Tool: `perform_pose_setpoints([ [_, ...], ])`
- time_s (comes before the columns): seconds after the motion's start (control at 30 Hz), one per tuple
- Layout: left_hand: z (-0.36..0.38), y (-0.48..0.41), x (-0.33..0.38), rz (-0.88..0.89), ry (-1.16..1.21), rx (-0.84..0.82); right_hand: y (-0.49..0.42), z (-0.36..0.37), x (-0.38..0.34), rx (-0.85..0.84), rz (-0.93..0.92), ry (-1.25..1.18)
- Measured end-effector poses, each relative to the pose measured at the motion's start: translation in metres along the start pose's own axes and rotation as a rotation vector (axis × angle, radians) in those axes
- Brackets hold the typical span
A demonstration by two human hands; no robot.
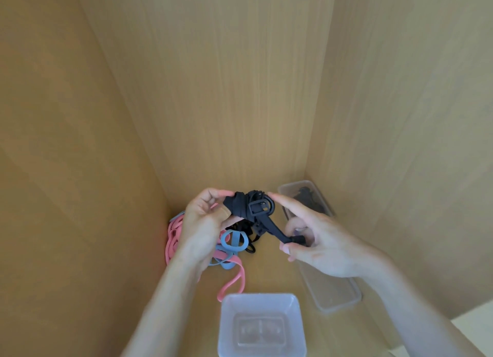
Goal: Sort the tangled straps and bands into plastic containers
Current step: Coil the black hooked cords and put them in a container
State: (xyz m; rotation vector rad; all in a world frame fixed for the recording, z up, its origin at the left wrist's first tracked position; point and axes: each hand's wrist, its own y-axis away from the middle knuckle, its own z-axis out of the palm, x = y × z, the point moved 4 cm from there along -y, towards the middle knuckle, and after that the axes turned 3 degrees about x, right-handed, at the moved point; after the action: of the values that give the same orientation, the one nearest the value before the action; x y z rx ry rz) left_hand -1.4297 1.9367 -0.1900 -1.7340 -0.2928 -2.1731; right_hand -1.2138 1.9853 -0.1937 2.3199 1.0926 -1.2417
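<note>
Holding a bunched black strap (236, 207) with buckle (257, 207), left hand (202, 223) pinching the wad, right hand (320, 244) pinching its tail

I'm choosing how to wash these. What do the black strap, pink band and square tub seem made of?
The black strap looks like matte woven fabric: it folds softly; its buckle seems hard plastic. The pink band is probably rubber or silicone: smooth, dull, bending limply. The square tub is frosted translucent plastic: its base shows through.

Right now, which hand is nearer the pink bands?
Left. The left hand overlaps the pink bands in view; the right hand is over the long container.
</note>
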Motion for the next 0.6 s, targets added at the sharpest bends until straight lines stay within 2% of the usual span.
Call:
perform_pose_setpoints([
  [0.23,0.000,0.002,0.001,0.024,-0.153,-0.058,0.000,0.005,0.004,-0.084,0.067,-0.054],
  [0.43,-0.001,0.002,-0.004,-0.001,-0.169,-0.091,0.003,0.005,0.002,-0.124,0.113,-0.038],
  [0.53,-0.001,-0.001,-0.005,0.000,-0.170,-0.070,0.001,0.003,0.000,-0.074,0.104,0.078],
  [0.6,-0.001,-0.002,-0.008,-0.008,-0.156,-0.017,0.000,0.004,-0.001,0.025,0.059,0.281],
])
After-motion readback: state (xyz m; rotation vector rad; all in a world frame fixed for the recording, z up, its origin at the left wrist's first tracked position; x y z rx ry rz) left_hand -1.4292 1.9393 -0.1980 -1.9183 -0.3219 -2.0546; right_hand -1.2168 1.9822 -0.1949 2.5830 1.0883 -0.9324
